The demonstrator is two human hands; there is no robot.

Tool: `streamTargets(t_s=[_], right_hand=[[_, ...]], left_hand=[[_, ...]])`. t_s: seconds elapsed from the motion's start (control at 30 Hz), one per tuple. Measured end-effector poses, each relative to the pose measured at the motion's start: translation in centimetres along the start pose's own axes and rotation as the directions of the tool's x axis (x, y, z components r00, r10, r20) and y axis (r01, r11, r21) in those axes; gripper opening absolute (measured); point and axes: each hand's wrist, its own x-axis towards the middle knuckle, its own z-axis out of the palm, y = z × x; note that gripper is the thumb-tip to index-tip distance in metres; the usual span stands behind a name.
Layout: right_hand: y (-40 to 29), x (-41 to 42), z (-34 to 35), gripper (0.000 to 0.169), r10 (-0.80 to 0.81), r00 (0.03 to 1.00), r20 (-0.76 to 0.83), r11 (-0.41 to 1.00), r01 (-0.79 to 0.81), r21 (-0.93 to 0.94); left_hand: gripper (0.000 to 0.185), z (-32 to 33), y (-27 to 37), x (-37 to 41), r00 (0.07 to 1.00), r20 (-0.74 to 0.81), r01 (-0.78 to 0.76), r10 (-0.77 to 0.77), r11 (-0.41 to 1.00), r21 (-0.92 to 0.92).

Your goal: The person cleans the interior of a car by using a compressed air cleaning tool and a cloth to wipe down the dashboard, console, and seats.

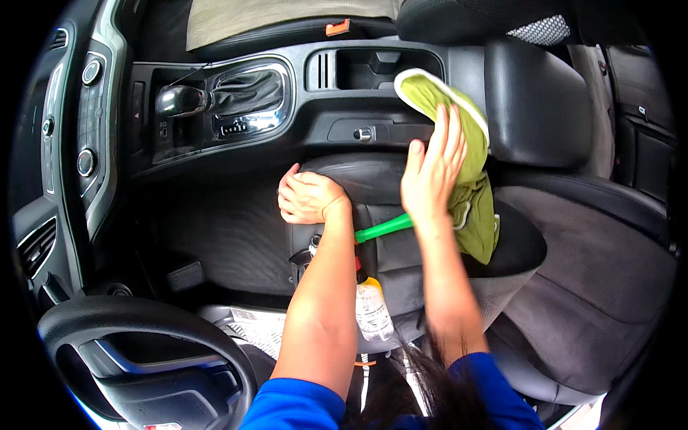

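My right hand (435, 166) presses flat, fingers nearly together, on a green cloth with a white edge (473, 134), which lies over the rear of the center console and hangs down onto the front seat. My left hand (312, 196) rests on the front end of the black seat cushion's side bolster (365, 174), its fingers curled over the edge. On the seat, between my forearms, are a green handle (384, 228) of some tool and a clear bottle (373, 312) with a yellow and red top. The far end of the green handle is hidden by my right wrist and the cloth.
The gear lever (183, 101), a cup holder (355, 70) and the parking brake lever (395, 133) line the console. A padded armrest (537, 105) stands behind the cloth. The steering wheel (156, 309) is at lower left. An orange seat-belt buckle (337, 28) shows beside the far seat.
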Motion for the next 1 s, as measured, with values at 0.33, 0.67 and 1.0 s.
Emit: streamTargets(t_s=[0.33,0.67,1.0], right_hand=[[-4.9,-1.8,0.1,0.048,-0.276,0.959,-0.067,0.748,0.258,0.612],[-4.0,4.2,1.2,0.020,-0.454,0.877,0.161,0.891,0.450,0.058],[-5.0,5.4,1.7,0.028,-0.466,0.880,0.093,0.885,0.460,0.078]], left_hand=[[0.029,-0.3,0.4,0.0,1.000,0.021,0.003,-0.002,0.999,-0.033],[0.029,0.0,0.3,-0.1,1.000,0.018,0.002,-0.002,1.000,-0.026],[0.029,-0.1,0.4,0.0,0.999,0.028,0.021,-0.020,1.000,-0.015]])
